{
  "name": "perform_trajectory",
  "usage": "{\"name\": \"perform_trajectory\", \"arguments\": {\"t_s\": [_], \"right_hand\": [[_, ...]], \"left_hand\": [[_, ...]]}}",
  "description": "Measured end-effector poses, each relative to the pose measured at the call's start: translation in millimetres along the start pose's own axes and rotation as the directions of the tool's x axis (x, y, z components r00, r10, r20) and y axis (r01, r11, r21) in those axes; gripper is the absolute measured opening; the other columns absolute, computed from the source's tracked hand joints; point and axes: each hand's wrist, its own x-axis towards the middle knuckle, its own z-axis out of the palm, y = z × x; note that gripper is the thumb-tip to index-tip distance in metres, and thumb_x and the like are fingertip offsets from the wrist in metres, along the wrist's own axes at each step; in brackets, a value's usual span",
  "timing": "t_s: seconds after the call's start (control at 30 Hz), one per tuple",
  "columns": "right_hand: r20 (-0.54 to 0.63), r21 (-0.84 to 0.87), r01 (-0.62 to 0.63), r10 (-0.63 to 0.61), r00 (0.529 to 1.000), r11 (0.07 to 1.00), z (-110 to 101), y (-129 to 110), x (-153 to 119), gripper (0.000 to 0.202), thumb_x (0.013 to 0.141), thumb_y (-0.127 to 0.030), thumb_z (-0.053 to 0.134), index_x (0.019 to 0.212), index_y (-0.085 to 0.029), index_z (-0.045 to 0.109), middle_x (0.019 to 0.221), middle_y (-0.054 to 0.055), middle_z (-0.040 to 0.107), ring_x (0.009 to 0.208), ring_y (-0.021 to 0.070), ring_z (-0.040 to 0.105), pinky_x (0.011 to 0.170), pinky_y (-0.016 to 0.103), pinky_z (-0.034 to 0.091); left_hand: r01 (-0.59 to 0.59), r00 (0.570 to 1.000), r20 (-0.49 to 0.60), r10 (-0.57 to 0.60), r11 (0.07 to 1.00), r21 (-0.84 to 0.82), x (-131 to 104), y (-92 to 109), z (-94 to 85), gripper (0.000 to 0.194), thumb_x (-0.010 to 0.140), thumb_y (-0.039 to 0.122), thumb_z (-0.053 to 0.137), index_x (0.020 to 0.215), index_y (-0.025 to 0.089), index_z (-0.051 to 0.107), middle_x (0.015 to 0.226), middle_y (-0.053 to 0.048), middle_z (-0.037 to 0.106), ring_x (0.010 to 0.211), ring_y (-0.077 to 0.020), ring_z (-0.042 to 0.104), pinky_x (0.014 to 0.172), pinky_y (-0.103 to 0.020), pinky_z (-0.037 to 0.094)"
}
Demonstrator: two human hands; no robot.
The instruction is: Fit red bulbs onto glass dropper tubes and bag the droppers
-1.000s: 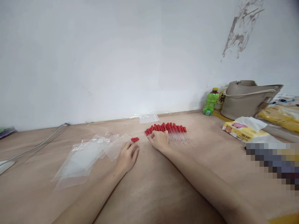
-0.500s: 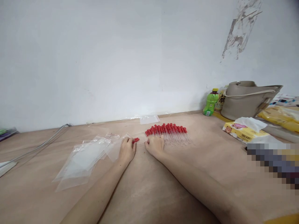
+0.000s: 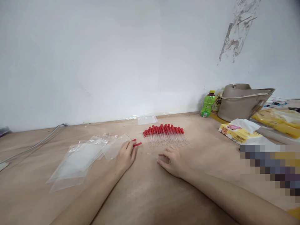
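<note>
My left hand (image 3: 126,156) is closed around droppers with red rubber bulbs (image 3: 137,144); two bulbs stick out past its fingertips, and their tubes are hidden. Under and beside that hand lie clear zip bags (image 3: 114,147). My right hand (image 3: 172,161) rests low over the table, thumb and fingers apart. Just left of its fingertips is a thin clear sliver (image 3: 152,155), too faint to make out fully. Beyond the right hand, several red-bulbed droppers (image 3: 164,128) lie side by side in a fanned row, clear tubes pointing toward me.
More flat zip bags (image 3: 79,162) overlap at the left. One small bag (image 3: 147,120) lies by the wall. A grey cable (image 3: 49,137) crosses the left side. At the right stand a green bottle (image 3: 207,104), a beige bag (image 3: 241,104) and a tissue box (image 3: 239,132).
My right hand has drawn back and right from the left end of the dropper row, its fingers opening. My left hand stays by the bags, its red bulbs now spread apart. The view has shifted slightly.
</note>
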Motion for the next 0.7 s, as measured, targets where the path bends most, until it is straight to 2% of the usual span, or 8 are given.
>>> {"name": "perform_trajectory", "arguments": {"t_s": [0.1,0.23,0.33,0.47,0.7], "right_hand": [[0.023,0.029,0.03,-0.03,0.999,0.999,3,0,2,0.02,0.072,-0.035,0.06,0.086,-0.022,0.064,0.079,0.003,0.056,0.077,0.0158,0.048,0.07,0.029,0.036],[0.043,0.064,0.055,-0.058,0.997,0.996,5,-1,4,0.013,0.077,-0.028,0.056,0.076,-0.022,0.067,0.075,0.002,0.056,0.077,0.0152,0.048,0.071,0.029,0.037],[0.048,0.072,0.057,-0.061,0.997,0.996,6,-1,4,0.016,0.079,-0.024,0.053,0.071,-0.021,0.066,0.074,0.002,0.056,0.076,0.0145,0.048,0.07,0.028,0.037],[0.025,0.063,0.074,-0.076,0.997,0.995,6,-1,3,0.015,0.08,-0.021,0.052,0.07,-0.018,0.062,0.074,0.003,0.056,0.077,0.0148,0.047,0.071,0.028,0.037],[-0.062,0.139,0.025,-0.016,0.998,0.99,0,-7,0,0.013,0.084,-0.019,0.042,0.079,-0.018,0.053,0.076,0.002,0.058,0.073,0.0142,0.051,0.071,0.029,0.035]], "left_hand": [[-0.061,0.991,0.108,0.077,0.988,-0.142,-18,16,-11.8,0.022,0.086,0.021,0.038,0.101,0.02,0.053,0.094,-0.006,0.057,0.088,-0.0187,0.054,0.078,-0.032,0.044],[-0.054,0.972,0.21,0.1,0.975,-0.215,-28,24,-18.2,0.024,0.085,0.021,0.04,0.101,0.02,0.057,0.09,-0.006,0.056,0.083,-0.0174,0.055,0.074,-0.03,0.046],[-0.026,0.968,0.237,0.08,0.974,-0.225,-25,24,-15.1,0.024,0.083,0.026,0.045,0.101,0.02,0.06,0.089,-0.006,0.055,0.082,-0.0181,0.054,0.073,-0.031,0.046],[0.002,0.965,0.253,0.063,0.968,-0.251,-20,24,-11.0,0.022,0.084,0.028,0.045,0.089,0.022,0.065,0.091,-0.005,0.056,0.083,-0.0176,0.054,0.073,-0.031,0.045],[0.128,0.965,0.259,-0.045,0.941,-0.313,-25,30,-14.8,0.018,0.087,0.028,0.04,0.092,0.02,0.055,0.088,-0.003,0.062,0.082,-0.0169,0.057,0.072,-0.029,0.044]]}}
